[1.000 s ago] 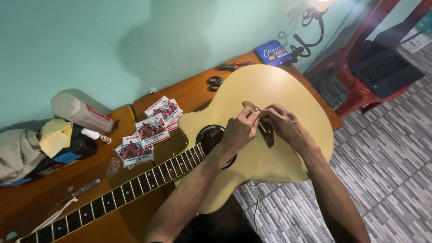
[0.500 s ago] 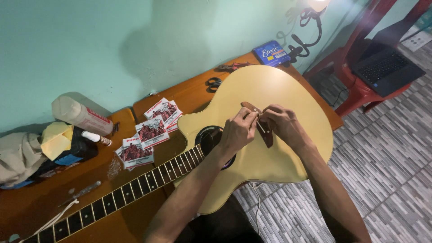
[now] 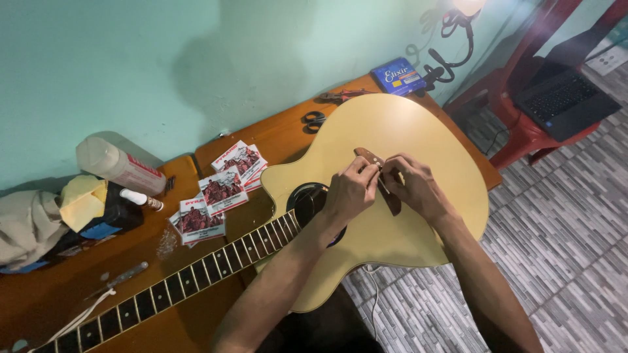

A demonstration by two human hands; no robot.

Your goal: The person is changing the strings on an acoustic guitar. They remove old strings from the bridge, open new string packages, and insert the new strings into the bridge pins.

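Note:
A pale yellow acoustic guitar (image 3: 405, 131) lies flat on a wooden table (image 3: 275, 134), its dark fretted neck (image 3: 196, 271) running to the lower left. Both my hands meet over the brown bridge (image 3: 367, 155) on the guitar's top. My left hand (image 3: 350, 189) pinches something small at the bridge with fingertips together. My right hand (image 3: 409, 183) does the same from the other side, fingers curled on the bridge. What the fingertips hold is too small to see. The sound hole (image 3: 307, 199) lies partly under my left wrist.
Several red-and-white string packets (image 3: 219, 189) lie beside the guitar's shoulder. A plastic bottle (image 3: 118, 167), a yellow cloth (image 3: 82, 199) and a beige rag (image 3: 26, 225) sit at left. Scissors (image 3: 315, 119), a blue packet (image 3: 398, 75) and a lamp stand at the back. A red chair with a laptop (image 3: 562, 95) is right.
My hands have stayed at the bridge, with only small finger movements. The view has shifted slightly.

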